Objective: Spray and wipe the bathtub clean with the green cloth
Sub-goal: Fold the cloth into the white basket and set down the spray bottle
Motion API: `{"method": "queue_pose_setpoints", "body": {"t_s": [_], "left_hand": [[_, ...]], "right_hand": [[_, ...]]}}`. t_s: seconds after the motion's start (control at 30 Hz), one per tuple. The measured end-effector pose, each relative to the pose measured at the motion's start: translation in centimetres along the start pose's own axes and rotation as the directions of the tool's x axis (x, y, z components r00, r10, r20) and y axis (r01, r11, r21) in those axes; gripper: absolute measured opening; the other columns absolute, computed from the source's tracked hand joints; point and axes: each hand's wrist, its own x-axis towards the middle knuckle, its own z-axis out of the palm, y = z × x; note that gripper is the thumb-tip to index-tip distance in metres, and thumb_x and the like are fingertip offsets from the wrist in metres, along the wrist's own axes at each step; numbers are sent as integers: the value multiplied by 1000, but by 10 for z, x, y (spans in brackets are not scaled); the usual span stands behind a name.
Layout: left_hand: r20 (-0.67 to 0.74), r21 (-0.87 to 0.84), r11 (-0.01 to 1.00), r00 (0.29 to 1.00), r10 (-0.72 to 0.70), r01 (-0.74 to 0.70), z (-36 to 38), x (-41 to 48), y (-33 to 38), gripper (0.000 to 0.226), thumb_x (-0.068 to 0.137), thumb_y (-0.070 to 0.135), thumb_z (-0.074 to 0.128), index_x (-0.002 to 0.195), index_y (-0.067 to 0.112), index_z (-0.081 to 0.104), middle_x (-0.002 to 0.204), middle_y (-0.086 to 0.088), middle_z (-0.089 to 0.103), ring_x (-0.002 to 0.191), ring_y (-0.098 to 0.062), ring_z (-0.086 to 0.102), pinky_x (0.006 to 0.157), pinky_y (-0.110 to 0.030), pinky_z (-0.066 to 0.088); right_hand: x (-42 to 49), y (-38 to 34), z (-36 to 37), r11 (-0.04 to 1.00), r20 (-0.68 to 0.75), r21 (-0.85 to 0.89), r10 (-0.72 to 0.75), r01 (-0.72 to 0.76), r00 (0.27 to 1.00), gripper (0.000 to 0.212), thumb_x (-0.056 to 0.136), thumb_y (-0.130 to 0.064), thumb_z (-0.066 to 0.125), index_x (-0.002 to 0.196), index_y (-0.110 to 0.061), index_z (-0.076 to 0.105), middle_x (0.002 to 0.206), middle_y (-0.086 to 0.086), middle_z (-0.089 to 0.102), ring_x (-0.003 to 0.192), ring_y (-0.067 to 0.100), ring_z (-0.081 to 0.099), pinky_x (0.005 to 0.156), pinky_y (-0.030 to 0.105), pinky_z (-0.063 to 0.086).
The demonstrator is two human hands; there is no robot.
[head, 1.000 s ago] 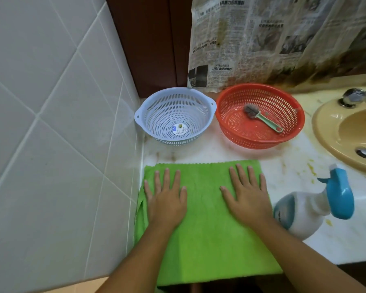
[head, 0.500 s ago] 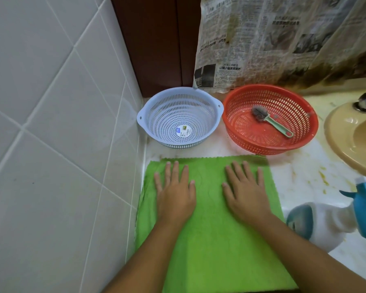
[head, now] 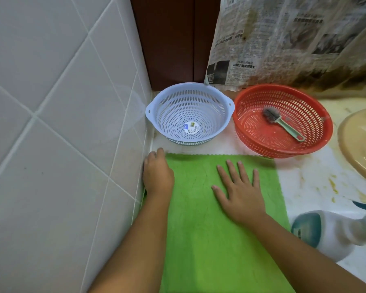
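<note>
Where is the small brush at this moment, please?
In the head view, the brush lies inside the red basket, right of the blue colander and beyond the green cloth.

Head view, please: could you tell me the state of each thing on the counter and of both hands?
green cloth: spread flat on the counter.
left hand: at the cloth's left edge by the tiled wall, fingers curled out of sight.
right hand: flat on the cloth, fingers spread.
blue colander: upright, empty.
red basket: upright, holding the brush.
brush: lying inside the red basket.
spray bottle: on its side, untouched.
</note>
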Motion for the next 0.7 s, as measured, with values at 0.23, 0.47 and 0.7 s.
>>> {"method": "queue_pose_setpoints", "body": {"t_s": [0.23, 0.47, 0.7], "left_hand": [[139, 243, 970, 990, -4, -30, -18, 24, 10, 29, 94, -5, 47, 116, 7, 62, 115, -17, 69, 109, -39, 63, 82, -42, 50], [10, 113, 988, 994, -105, 103, -28, 19, 16, 26, 97, -4, 49, 119, 1, 62, 122, -20, 58, 107, -42, 64, 89, -47, 51], [-202, -89, 988, 974, 105, -125, -15, -13, 24, 51, 87, -9, 53, 135, 6, 57, 134, -18, 51, 111, -37, 59, 84, -47, 53]], "right_hand": [[0, -1, -1, 1000, 1, 3, 0, 0, 1000, 72, 100, -74, 3, 163, -42, -3, 172, -7, -10, 158, 22, -16, 125, 61, -10], [0, 0, -2, 1000, 11, 10, 0, 0, 1000, 72, 99, -74, 2, 163, -41, -4, 172, -6, -11, 158, 23, -17, 125, 62, -9], [1, 0, -3, 1000, 42, 8, 0, 0, 999, 72, 98, -74, -3, 162, -41, -11, 171, -4, -17, 157, 24, -21, 124, 63, -11]]}}
